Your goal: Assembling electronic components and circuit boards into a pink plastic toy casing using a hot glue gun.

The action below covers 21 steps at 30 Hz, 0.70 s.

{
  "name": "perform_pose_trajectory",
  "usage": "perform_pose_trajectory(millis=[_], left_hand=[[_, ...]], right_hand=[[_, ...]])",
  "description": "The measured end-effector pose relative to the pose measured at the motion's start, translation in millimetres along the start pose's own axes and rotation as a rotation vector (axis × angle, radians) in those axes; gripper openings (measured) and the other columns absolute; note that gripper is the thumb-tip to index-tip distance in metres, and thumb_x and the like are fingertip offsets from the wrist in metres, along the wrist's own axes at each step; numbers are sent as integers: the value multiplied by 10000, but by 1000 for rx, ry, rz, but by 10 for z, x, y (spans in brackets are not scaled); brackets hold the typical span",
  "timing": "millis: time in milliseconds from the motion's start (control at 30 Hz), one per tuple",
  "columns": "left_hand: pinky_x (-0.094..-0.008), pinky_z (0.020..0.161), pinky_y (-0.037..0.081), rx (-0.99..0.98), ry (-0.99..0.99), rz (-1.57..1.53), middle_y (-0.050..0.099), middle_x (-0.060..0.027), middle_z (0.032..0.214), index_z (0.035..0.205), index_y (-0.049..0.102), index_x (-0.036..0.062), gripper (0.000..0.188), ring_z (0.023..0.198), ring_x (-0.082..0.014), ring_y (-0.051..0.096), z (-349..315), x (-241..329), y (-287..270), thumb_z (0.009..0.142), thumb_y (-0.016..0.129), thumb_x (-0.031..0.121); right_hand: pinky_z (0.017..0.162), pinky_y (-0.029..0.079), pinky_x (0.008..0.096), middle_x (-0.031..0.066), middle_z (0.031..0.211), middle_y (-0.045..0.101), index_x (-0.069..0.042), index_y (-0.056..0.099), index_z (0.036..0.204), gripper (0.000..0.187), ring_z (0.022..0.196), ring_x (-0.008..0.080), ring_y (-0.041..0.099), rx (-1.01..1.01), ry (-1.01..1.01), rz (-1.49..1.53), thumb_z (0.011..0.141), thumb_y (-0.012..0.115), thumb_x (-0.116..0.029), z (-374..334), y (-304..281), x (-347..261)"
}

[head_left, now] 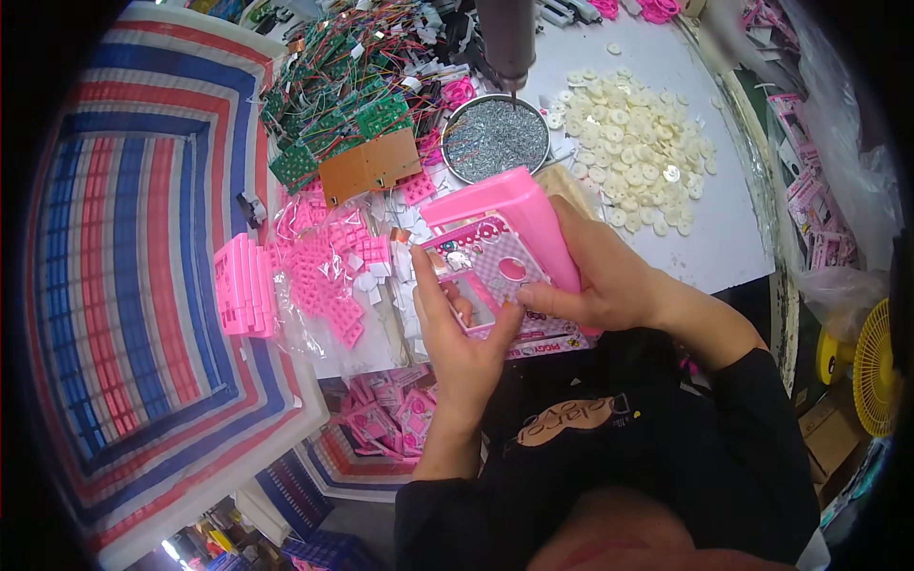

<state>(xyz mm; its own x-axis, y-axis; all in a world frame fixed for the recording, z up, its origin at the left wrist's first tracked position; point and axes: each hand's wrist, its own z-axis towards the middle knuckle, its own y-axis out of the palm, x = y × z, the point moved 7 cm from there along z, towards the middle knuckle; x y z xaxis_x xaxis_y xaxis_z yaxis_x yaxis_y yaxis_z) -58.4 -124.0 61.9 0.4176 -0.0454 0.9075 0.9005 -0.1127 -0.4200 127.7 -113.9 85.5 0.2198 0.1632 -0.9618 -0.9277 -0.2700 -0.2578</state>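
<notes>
Both my hands hold a pink plastic toy casing (545,224) tilted in front of me, above the table's near edge. A printed face panel (487,249) with a round hole and a rectangular window lies on its front. My left hand (455,347) grips the casing's left side, its thumb pressed on the panel. A fingertip shows through the window. My right hand (609,271) wraps round the right side, thumb on the panel near the left thumb. The fingers behind the casing are hidden. Beyond it, a round metal dish (497,141) holds many small screws.
A vertical tool (506,43) hangs over the dish. Cream plastic discs (638,143) lie heaped at right, wired green circuit boards (328,95) at back left. Pink button pads (324,271) spill from a clear bag. A striped lined crate (143,276) stands left, a yellow fan (871,366) right.
</notes>
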Motion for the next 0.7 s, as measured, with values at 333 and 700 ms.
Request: perform_pose_trajectory(millis=[333, 700], left_hand=[[-272, 783, 541, 155, -114, -639, 600, -64, 1102, 1352, 474, 21, 461, 955, -141, 637, 251, -200, -109, 998, 656, 255], [-222, 701, 533, 190, 1, -658, 662, -24, 981, 1184, 562, 37, 241, 815, -68, 643, 458, -258, -173, 1108, 473, 248]], right_hand=[[1039, 489, 335, 73, 1296, 610, -14, 341, 1536, 726, 1200, 147, 587, -92, 234, 713, 921, 722, -79, 140, 109, 242], [1012, 522, 302, 107, 1259, 666, 35, 504, 1394, 617, 1137, 149, 646, -199, 319, 678, 856, 798, -28, -139, 49, 433]])
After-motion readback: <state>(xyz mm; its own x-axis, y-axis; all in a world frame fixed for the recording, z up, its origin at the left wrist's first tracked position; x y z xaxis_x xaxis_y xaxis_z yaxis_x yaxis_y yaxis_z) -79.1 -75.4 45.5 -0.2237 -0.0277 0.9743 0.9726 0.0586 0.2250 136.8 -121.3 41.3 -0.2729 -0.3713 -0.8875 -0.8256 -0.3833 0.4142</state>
